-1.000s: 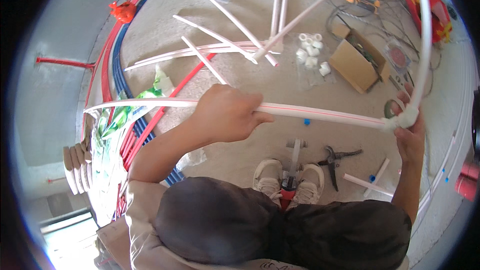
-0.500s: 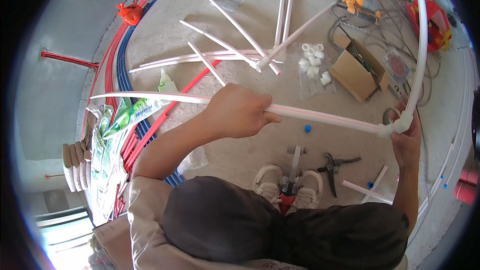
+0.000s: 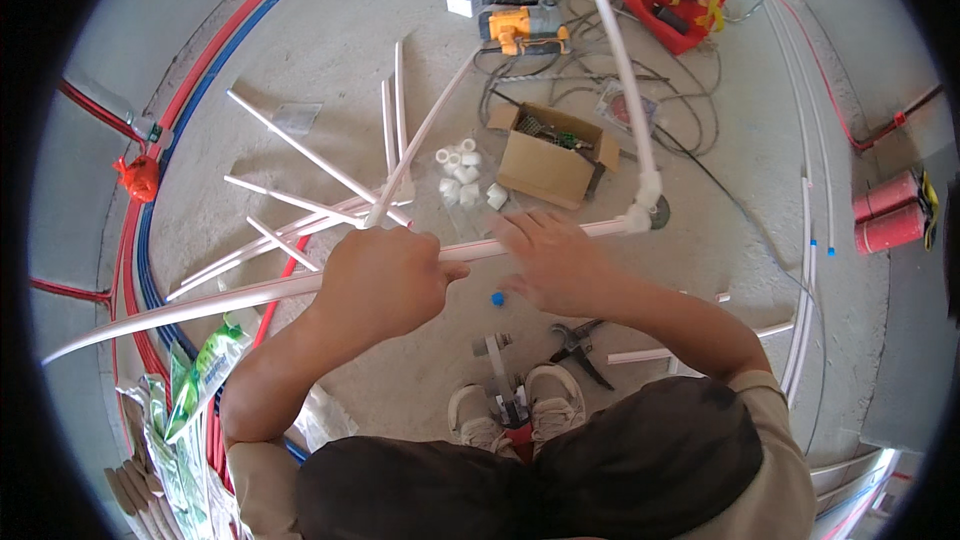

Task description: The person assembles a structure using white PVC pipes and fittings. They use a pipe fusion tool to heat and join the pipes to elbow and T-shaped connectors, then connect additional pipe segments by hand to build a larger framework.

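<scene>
My left hand (image 3: pixel 385 280) is closed around a long white plastic pipe (image 3: pixel 240 297) that runs across in front of me. My right hand (image 3: pixel 550 260), slightly blurred, is over the same pipe with its fingers stretched out; I cannot tell whether they touch it. At the pipe's right end, white fittings (image 3: pixel 645 208) join it to a second white pipe (image 3: pixel 622 60) that rises toward the far side. Below my hands, a blue cap (image 3: pixel 497 298) lies on the floor. A metal-armed tool (image 3: pixel 500 370) stands between my shoes, beside a black pipe cutter (image 3: pixel 578 352).
Several loose white pipes (image 3: pixel 290 140) lie at the far left, near white fittings (image 3: pixel 460 170) in a clear bag. Beyond are a cardboard box (image 3: pixel 545 168), a yellow power tool (image 3: pixel 520 30), coiled cables and a red bag (image 3: pixel 672 5). Red and blue conduits line the left wall.
My right hand has left the corner fittings and moved left along the pipe toward my left hand, which still grips it. The view has shifted to the right.
</scene>
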Demonstrator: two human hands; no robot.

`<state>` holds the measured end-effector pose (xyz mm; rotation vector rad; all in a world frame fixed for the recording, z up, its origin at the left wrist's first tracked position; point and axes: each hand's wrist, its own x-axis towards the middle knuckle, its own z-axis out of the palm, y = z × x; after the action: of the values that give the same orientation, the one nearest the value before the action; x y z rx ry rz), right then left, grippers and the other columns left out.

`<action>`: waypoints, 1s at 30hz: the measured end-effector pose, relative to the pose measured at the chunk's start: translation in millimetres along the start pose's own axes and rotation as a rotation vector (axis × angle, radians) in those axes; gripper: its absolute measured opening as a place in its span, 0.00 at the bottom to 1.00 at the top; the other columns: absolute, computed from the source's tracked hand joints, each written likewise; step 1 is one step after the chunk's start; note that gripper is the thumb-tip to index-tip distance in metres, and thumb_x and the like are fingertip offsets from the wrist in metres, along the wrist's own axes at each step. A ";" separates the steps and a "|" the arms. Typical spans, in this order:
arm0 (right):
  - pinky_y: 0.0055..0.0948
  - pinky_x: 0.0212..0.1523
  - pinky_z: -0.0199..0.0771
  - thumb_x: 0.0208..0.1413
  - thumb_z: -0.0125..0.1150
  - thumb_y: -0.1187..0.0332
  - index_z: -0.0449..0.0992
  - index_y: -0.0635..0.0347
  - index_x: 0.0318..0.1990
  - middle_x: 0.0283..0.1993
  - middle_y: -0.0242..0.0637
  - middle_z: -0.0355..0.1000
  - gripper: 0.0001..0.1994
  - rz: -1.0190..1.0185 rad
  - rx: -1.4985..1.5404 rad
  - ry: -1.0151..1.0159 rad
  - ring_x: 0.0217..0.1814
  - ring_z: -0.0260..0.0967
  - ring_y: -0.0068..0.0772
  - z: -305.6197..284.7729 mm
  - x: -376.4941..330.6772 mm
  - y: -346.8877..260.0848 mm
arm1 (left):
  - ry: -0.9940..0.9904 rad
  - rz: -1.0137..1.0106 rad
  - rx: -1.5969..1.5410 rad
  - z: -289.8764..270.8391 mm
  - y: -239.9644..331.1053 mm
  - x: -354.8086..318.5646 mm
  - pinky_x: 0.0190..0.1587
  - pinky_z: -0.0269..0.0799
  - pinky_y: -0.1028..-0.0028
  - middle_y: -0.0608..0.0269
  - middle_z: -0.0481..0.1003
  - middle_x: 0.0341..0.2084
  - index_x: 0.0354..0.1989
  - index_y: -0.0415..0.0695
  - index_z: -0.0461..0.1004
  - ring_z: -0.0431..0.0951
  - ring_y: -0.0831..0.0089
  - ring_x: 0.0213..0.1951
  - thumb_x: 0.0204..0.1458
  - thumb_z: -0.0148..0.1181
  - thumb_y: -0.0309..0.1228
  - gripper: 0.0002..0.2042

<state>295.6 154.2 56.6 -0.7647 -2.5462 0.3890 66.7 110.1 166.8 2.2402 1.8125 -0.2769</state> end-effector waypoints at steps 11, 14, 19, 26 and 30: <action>0.32 0.30 0.70 0.59 0.71 0.60 0.78 0.61 0.39 0.26 0.36 0.71 0.14 0.135 0.102 0.453 0.25 0.67 0.30 -85.5 44.3 34.1 | 0.893 0.617 -0.148 2.6 3.6 -51.3 0.40 0.75 0.56 0.51 0.75 0.37 0.39 0.35 0.77 0.78 0.52 0.38 0.50 0.70 0.32 0.14; 0.26 0.33 0.68 0.62 0.68 0.62 0.76 0.63 0.39 0.28 0.28 0.69 0.12 0.159 0.450 0.572 0.29 0.63 0.20 -106.8 53.9 38.3 | 0.581 0.373 -0.373 31.3 -12.8 -36.8 0.39 0.75 0.59 0.50 0.75 0.35 0.36 0.37 0.76 0.78 0.52 0.37 0.49 0.72 0.29 0.12; 0.21 0.27 0.58 0.70 0.54 0.66 0.67 0.57 0.35 0.27 0.24 0.60 0.10 0.018 0.747 0.424 0.25 0.55 0.15 -128.9 68.8 36.2 | 0.511 0.246 -0.460 57.9 -25.6 -24.2 0.45 0.76 0.56 0.50 0.74 0.42 0.42 0.39 0.76 0.78 0.48 0.43 0.51 0.72 0.31 0.14; 0.21 0.20 0.53 0.72 0.54 0.59 0.62 0.55 0.33 0.23 0.24 0.56 0.15 -0.322 1.391 0.141 0.20 0.50 0.16 -154.5 81.0 16.2 | 0.518 0.130 -0.388 71.5 -15.7 -27.3 0.54 0.71 0.54 0.50 0.69 0.54 0.54 0.40 0.72 0.72 0.47 0.56 0.51 0.72 0.35 0.25; 0.21 0.22 0.54 0.74 0.48 0.53 0.63 0.53 0.35 0.23 0.23 0.56 0.17 -0.308 1.515 0.035 0.20 0.50 0.17 -152.1 84.2 3.1 | 0.744 0.177 -0.233 74.1 -5.3 -41.2 0.59 0.65 0.48 0.48 0.67 0.58 0.60 0.39 0.69 0.68 0.44 0.59 0.46 0.75 0.39 0.34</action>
<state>309.5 225.8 214.5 0.2092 -1.5262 1.7754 53.4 50.1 108.2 2.4808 1.7827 0.8623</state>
